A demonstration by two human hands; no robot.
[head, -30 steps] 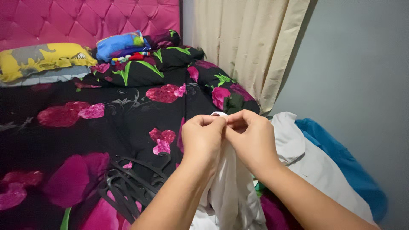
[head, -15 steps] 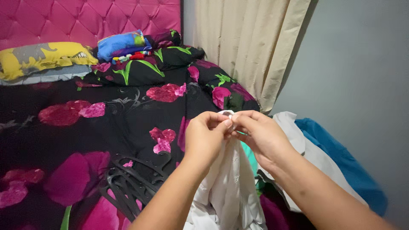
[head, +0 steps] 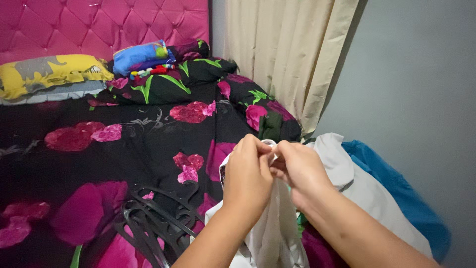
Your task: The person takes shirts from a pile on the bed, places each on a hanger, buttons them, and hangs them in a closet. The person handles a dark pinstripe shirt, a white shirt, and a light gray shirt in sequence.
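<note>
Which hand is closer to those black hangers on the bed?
Left. The left hand grips the white garment just up and right of the black hangers; the right hand pinches the same cloth on the far side, farther from them.

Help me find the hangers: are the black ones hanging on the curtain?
No, the black hangers lie in a pile on the floral bedspread, left of the left hand, well away from the curtain.

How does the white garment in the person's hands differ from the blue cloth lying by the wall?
The white garment is pinched at its top by both hands, left hand and right hand, and hangs down; the blue cloth lies untouched on the pile. The white garment is pale; the blue cloth is vivid. Both are soft fabric.
</note>
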